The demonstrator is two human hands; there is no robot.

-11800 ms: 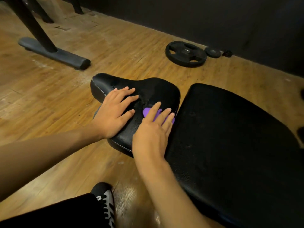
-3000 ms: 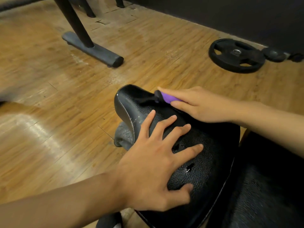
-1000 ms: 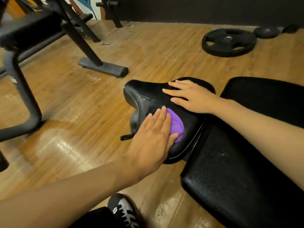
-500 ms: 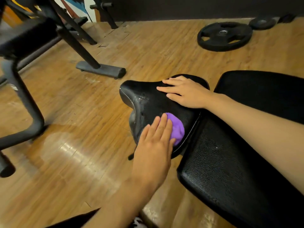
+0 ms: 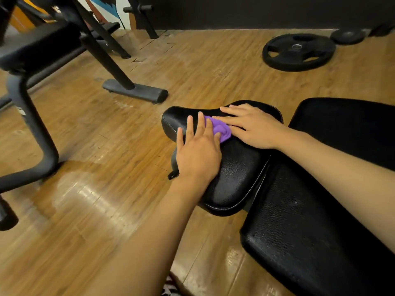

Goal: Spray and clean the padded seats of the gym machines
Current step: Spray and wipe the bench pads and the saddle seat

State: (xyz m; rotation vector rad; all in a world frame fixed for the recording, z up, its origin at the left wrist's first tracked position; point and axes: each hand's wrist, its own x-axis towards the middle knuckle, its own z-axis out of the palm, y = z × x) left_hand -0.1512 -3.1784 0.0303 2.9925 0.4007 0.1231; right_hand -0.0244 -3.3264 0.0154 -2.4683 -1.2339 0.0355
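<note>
My spread left hand (image 5: 197,150) pushed the crumpled purple cloth (image 5: 220,129) up-frame; mid-wipe on the black padded seat (image 5: 235,178), probably its far tip next.

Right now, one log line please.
step: wipe | left hand: presses purple cloth on seat pad | right hand: flat on seat pad

The seat pad (image 5: 235,167) sat on the bench near the middle, its right edge just beside the larger pad (image 5: 320,210), which filled the right side. The cloth (image 5: 221,130) lay on the seat pad's far part, partly under the left hand (image 5: 198,154) and touching the right hand (image 5: 254,129), which rested flat to the cloth's right. On the floor (image 5: 106,146) behind, a weight plate (image 5: 299,52) lay to the right, with a smaller plate (image 5: 348,36) beyond it near the wall (image 5: 235,11). A frame foot (image 5: 136,92) stood behind and left of the seat pad, and another machine (image 5: 36,45) stood at the far left.
</note>
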